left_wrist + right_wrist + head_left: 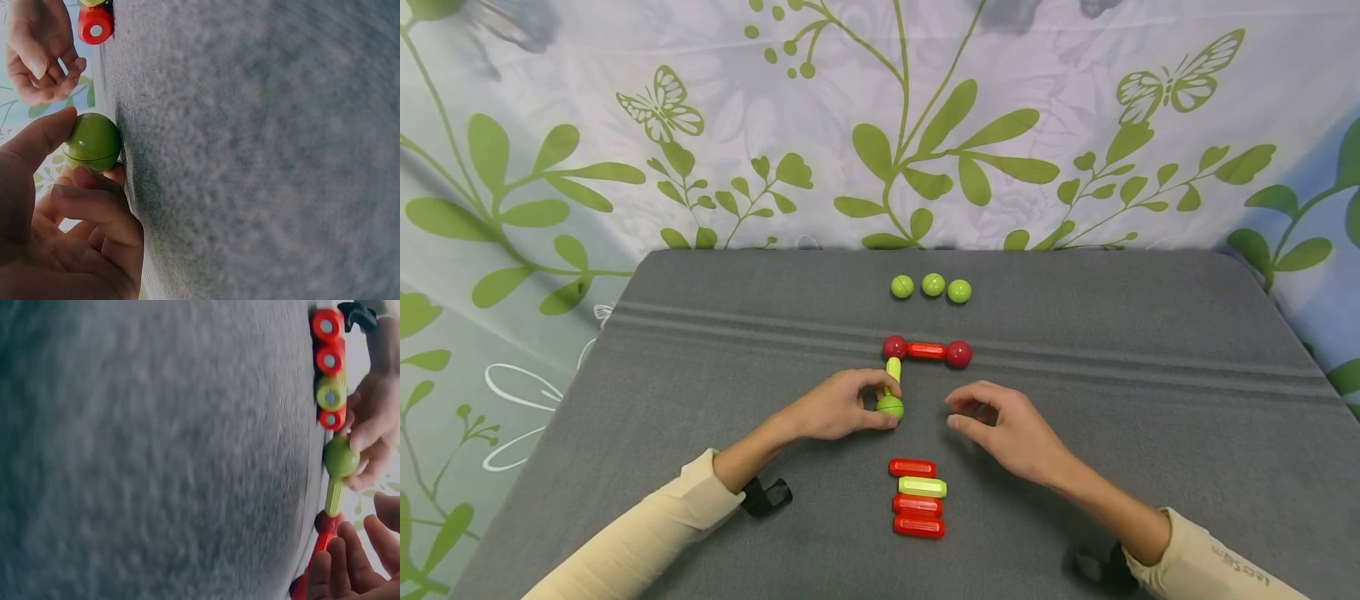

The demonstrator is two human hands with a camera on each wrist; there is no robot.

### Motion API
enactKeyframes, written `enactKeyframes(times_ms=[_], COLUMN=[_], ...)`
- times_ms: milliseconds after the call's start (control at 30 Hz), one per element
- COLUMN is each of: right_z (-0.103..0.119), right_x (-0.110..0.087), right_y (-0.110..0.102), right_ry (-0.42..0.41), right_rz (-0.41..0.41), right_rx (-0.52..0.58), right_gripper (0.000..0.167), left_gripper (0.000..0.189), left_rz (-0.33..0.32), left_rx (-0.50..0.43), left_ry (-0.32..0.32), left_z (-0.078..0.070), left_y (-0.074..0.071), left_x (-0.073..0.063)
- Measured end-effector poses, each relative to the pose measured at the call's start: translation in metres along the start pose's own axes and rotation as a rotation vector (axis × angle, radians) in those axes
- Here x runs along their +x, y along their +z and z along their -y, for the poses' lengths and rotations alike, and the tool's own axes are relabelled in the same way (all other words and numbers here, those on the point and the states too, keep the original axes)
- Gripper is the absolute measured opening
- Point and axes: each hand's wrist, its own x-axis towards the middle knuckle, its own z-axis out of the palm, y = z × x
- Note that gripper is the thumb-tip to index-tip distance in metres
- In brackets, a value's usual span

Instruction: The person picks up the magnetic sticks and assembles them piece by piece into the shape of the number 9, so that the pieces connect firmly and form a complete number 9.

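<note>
My left hand (835, 408) pinches a glossy green ball (891, 407) between thumb and fingers, low over the grey cloth. From that ball a yellow-green rod (892, 368) runs up to a dark red ball (895, 347). A red rod (927, 351) links this ball to a second dark red ball (959, 353) on its right, making a corner shape. To the right of the green ball, my right hand (1017, 432) hovers with loosely bent fingers and holds nothing. In the left wrist view the thumb and fingertips press the green ball (92, 142) from opposite sides.
Three loose green balls (933, 285) sit in a row toward the table's far edge. Nearer me lie several rods side by side, red (918, 526) and one yellow-green (922, 487), with pale round ends. A leaf-patterned fabric (760, 125) hangs behind the grey table (737, 317).
</note>
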Motion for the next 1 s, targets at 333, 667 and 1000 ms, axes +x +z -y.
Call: enactKeyframes(times_ms=[333, 667, 1000], right_z=[0.006, 0.006, 0.009], right_x=[-0.007, -0.009, -0.008], right_y=[0.011, 0.021, 0.027], right_ry=[-0.01, -0.048, -0.053], right_rz=[0.099, 0.141, 0.187], right_rx=[0.067, 0.083, 0.072], right_gripper=[0.015, 0.012, 0.01], left_gripper=[0.027, 0.027, 0.027], left_rz=[0.003, 0.001, -0.003], left_rx=[-0.004, -0.017, -0.026], left_ry=[-0.01, 0.001, 0.014], left_z=[0.0, 0.0, 0.001], left_y=[0.0, 0.001, 0.001], left_x=[0.0, -0.001, -0.001])
